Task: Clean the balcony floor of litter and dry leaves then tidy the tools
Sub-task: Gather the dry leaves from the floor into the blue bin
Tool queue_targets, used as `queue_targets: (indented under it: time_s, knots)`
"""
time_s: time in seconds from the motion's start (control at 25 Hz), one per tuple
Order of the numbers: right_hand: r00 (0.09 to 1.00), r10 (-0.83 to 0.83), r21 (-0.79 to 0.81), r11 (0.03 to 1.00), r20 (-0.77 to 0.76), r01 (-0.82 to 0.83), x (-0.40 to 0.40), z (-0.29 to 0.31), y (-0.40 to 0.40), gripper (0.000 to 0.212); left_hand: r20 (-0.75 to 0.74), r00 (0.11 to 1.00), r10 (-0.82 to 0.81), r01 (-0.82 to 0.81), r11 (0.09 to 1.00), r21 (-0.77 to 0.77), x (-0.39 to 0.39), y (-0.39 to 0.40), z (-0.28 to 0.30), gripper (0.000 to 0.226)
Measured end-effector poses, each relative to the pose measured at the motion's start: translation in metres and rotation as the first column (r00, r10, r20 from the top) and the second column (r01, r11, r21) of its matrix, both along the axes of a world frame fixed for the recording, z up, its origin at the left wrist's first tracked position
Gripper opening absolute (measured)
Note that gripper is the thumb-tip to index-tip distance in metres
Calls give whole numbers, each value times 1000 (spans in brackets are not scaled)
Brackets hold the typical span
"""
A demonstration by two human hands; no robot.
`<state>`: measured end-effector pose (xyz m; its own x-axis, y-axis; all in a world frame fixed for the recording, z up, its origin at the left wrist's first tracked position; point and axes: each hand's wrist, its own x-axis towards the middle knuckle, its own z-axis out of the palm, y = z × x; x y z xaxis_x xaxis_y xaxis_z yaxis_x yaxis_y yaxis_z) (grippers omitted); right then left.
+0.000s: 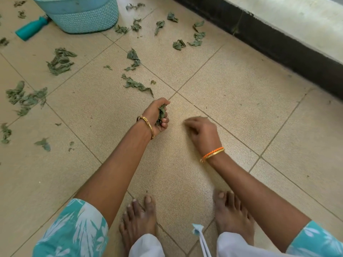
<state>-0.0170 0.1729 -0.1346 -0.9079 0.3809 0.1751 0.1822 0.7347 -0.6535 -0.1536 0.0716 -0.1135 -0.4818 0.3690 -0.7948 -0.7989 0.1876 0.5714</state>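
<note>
Green, crumpled leaves (pixel 61 61) lie scattered over the far and left tiles (pixel 232 86) toward the basket (pixel 83 17), looking light, dry and brittle, best gathered in loose handfuls as the left hand (pixel 157 117) clutches some (pixel 161 113), while the blurred right hand (pixel 202 132) hangs loosely curled, holding nothing.
</note>
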Motion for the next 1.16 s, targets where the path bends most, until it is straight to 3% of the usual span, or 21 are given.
queue_targets:
  time_s: [0.12, 0.16, 0.28, 0.48, 0.6, 0.68, 0.72, 0.8, 0.88, 0.96, 1.08, 1.16]
  knots:
    - [978, -210, -394, 899, -4, 192, -18, 20, 21, 17, 3, 1000, -17, 17, 1000, 0, 3, 0, 3, 29]
    - [969, -245, -439, 868, 27, 232, -21, 21, 28, 15, -2, 1000, -25, 25, 1000, -6, 3, -1, 4, 30]
    - [983, -160, -269, 946, 92, 179, -13, 13, 43, 13, -15, 999, -34, 33, 999, -30, 5, -3, 4, 30]
    - [961, 198, 16, 979, 192, -205, 25, -10, 27, 33, -42, 998, -47, 45, 998, -52, 5, -1, 6, 30]
    - [982, 144, 186, 968, 126, -166, 33, -21, 4, 25, -20, 999, -30, 29, 999, -12, 7, 0, 6, 31]
    - [989, 115, 194, 972, 95, -132, 28, -16, 1, 18, 5, 1000, 13, -14, 1000, 23, 8, -2, 7, 33]
    - [992, 100, 143, 984, 73, -110, 24, -9, 2, 16, 27, 999, 36, -37, 998, 49, 8, -3, 7, 33]
    - [998, -8, -116, 993, 61, 15, 11, 5, 5, 15, 87, 993, 76, -86, 989, 118, 6, -8, 8, 34]
    - [980, -109, -455, 873, 166, 175, -5, 16, 7, 14, 139, 985, 103, -127, 975, 181, 4, -13, 12, 35]
    - [965, -103, -678, 693, 243, 245, -20, 24, 0, 12, 134, 986, 102, -129, 969, 209, 5, -16, 18, 34]
    - [975, -119, -842, 492, 188, 222, -35, 35, -17, 13, 62, 992, 110, -120, 978, 171, 3, -26, 24, 28]
    - [990, -117, -851, 509, 81, 130, -47, 46, -29, 11, 25, 994, 109, -112, 981, 161, 0, -37, 25, 20]
